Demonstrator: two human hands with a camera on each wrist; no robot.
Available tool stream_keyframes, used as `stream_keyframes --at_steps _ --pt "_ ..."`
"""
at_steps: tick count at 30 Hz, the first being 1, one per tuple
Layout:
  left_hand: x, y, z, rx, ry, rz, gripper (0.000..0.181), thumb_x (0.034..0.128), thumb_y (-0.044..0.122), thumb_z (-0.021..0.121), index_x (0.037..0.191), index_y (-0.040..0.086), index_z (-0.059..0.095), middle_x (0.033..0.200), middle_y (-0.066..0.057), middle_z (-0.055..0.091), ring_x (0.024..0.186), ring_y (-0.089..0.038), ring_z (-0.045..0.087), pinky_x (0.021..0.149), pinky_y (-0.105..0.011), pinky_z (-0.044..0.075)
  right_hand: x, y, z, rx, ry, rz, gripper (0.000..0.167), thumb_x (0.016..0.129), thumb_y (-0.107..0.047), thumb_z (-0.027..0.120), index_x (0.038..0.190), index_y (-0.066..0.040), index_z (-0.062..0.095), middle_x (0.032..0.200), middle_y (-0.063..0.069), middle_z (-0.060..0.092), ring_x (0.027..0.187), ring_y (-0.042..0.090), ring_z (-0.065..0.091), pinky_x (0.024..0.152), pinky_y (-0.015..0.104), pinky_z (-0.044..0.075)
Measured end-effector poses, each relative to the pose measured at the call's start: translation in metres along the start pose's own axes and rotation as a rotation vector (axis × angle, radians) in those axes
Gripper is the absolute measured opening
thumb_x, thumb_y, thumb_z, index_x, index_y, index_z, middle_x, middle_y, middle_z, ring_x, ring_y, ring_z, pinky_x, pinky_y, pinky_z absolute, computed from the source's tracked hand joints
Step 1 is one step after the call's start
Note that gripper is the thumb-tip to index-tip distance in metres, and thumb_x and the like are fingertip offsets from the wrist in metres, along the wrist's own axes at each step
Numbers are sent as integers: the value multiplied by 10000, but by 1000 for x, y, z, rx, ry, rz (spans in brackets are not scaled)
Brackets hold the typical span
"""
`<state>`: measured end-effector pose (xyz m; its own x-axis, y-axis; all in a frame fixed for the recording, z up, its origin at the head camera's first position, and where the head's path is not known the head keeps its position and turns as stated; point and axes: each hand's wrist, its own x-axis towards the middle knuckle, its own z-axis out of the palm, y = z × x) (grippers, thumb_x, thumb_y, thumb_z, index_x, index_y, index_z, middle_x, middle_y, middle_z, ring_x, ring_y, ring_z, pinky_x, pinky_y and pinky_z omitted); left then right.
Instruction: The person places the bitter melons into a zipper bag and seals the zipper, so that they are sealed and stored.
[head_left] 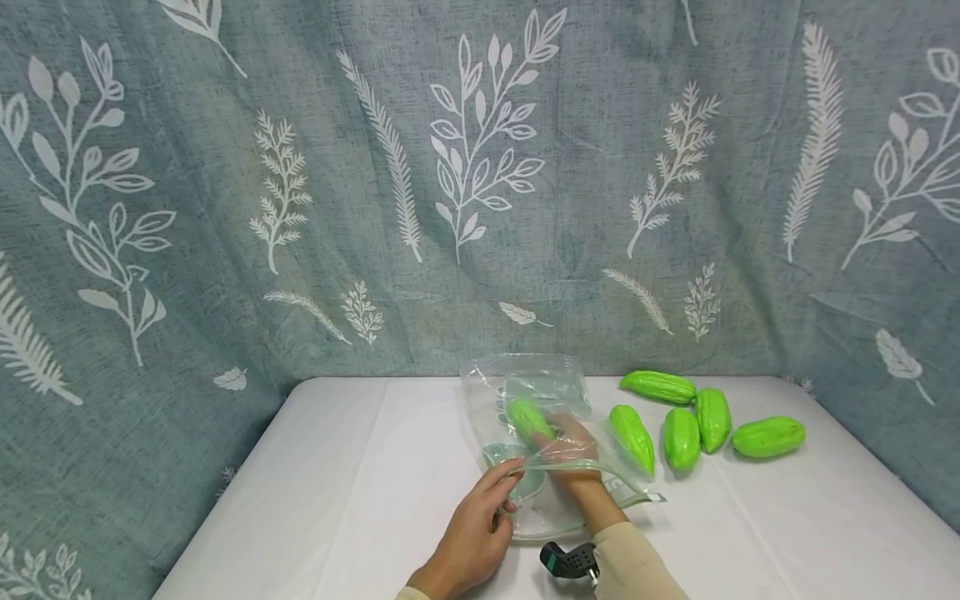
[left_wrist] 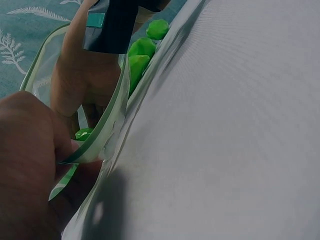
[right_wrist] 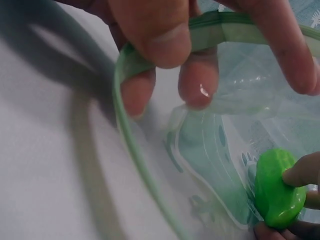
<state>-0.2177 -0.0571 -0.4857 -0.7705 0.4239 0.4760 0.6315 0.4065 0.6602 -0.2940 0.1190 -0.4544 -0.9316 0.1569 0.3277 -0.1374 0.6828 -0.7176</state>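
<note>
A clear zip bag (head_left: 480, 392) with a green-edged mouth and pale green print lies on the table. My left hand (head_left: 471, 533) pinches the bag's upper rim near the middle of its mouth, lifting it apart from the lower rim. Through that mouth reaches my right hand (head_left: 570, 442), holding a bright green, ridged bitter melon (head_left: 528, 417) inside the bag. In the right wrist view the fingers grip the bitter melon (right_wrist: 277, 190), while the left hand's thumb (right_wrist: 170, 47) presses on the green rim (right_wrist: 207, 42).
Several more green bitter melons (head_left: 681, 440) lie on the white table (head_left: 337, 483), right of the bag. One lies close beside the bag's right side. A leaf-patterned grey-green curtain (head_left: 375, 208) hangs behind the table and along its sides.
</note>
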Motion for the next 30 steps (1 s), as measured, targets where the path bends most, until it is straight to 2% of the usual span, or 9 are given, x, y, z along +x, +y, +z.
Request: stream_keyframes --at_steps 6,15,22,26,30 --pt "-1 -1 1 7 13 32 620 788 -165 519 1386 -6 548 1552 -11 394 963 -115 638 739 -155 524 3 -2 0 31 -23 4 526 795 -143 679 1262 92 619 1239 296 623 1160 474 576 997 563 465" --pt "-1 -2 3 31 39 84 650 761 -193 511 1379 6 562 1544 -23 408 930 -113 638 710 -141 515 11 -6 5 37 -72 54 480 826 -144 680 1228 115 631 1194 290 646 1117 455 605 956 554 494" --pt "-1 -2 3 25 60 116 678 744 -195 502 1381 27 569 1526 -42 435 930 -121 646 723 -140 516 14 -13 5 100 -122 121 498 857 -166 665 1272 103 606 1227 290 627 1149 455 584 960 571 486" --pt "-1 -2 2 25 64 117 678 748 -194 503 1384 33 567 1527 -44 433 932 -124 651 724 -139 517 18 -13 8 117 -128 137 502 861 -174 656 1275 104 599 1235 288 621 1154 450 580 968 572 478" --pt "-1 -1 2 10 46 90 673 761 -191 497 1392 35 560 1535 -43 423 950 -122 651 733 -146 524 20 -13 11 137 -127 164 518 847 -170 656 1284 100 592 1253 290 611 1163 449 575 978 571 473"
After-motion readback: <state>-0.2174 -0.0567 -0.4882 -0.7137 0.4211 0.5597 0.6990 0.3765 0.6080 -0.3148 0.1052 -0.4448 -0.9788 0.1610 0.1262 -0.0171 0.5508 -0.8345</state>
